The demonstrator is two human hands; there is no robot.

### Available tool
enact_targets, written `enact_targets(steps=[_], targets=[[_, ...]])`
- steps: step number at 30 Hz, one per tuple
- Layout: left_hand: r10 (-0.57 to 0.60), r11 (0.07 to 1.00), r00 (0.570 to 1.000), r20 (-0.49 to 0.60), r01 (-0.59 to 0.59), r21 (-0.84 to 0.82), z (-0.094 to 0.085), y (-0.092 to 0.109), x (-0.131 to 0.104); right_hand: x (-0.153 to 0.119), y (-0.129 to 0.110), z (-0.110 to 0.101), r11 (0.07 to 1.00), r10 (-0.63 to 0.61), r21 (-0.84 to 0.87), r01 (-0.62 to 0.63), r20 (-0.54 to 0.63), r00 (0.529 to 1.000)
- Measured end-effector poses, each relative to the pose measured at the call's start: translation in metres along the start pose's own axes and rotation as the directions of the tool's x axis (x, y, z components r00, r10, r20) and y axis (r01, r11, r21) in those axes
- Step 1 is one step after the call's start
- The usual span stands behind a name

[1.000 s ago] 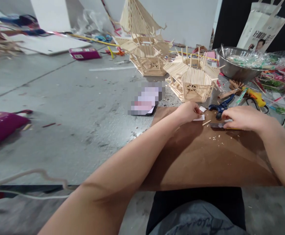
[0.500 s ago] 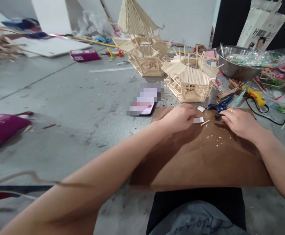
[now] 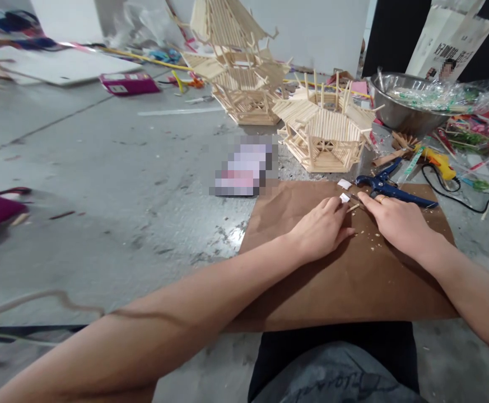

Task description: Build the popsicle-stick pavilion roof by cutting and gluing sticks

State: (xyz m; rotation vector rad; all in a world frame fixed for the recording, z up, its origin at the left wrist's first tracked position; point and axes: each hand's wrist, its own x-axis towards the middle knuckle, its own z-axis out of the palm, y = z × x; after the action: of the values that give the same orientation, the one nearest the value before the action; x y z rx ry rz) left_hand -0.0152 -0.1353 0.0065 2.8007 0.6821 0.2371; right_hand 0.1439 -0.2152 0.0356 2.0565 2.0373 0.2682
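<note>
On the brown board (image 3: 311, 291), my left hand (image 3: 322, 224) presses its fingertips on a small white piece (image 3: 344, 198), its thumb apart. My right hand (image 3: 399, 221) is closed palm-down, index finger forward, over something I cannot make out; a thin dark tip shows between the hands. A short wooden stick (image 3: 353, 207) lies between them. Another white piece (image 3: 344, 183) lies just beyond. The blue cutter (image 3: 404, 194) lies behind my right hand, its handles spread. Pale crumbs are scattered near the stick.
Beyond the board stand a stick pavilion (image 3: 336, 129) and a taller stick tower (image 3: 242, 78). A phone (image 3: 244, 170) lies left of the board. At right are a yellow glue gun (image 3: 437, 162) with its cord, a metal bowl (image 3: 412, 109) and scattered scraps.
My left hand has come nearer over the board, its thumb now spread. My right hand has moved slightly nearer and turned palm-down, uncovering more of the blue cutter. The view has shifted.
</note>
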Motion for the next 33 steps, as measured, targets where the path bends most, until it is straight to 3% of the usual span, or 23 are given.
enact_targets(steps=[3, 6, 33], targets=[[-0.038, 0.999, 0.998, 0.051, 0.039, -0.015, -0.003, 0.002, -0.001, 0.001, -0.003, -0.004, 1.0, 0.01, 0.006, -0.01, 0.039, 0.999], [-0.002, 1.0, 0.997, 0.08, 0.002, 0.006, -0.006, 0.0, -0.001, 0.003, -0.005, -0.007, 1.0, -0.009, 0.01, 0.008, 0.078, 0.997], [0.102, 0.971, 0.992, 0.074, -0.116, 0.209, -0.006, 0.0, -0.003, 0.014, -0.009, -0.01, 0.995, -0.076, -0.046, 0.083, 0.141, 0.987]])
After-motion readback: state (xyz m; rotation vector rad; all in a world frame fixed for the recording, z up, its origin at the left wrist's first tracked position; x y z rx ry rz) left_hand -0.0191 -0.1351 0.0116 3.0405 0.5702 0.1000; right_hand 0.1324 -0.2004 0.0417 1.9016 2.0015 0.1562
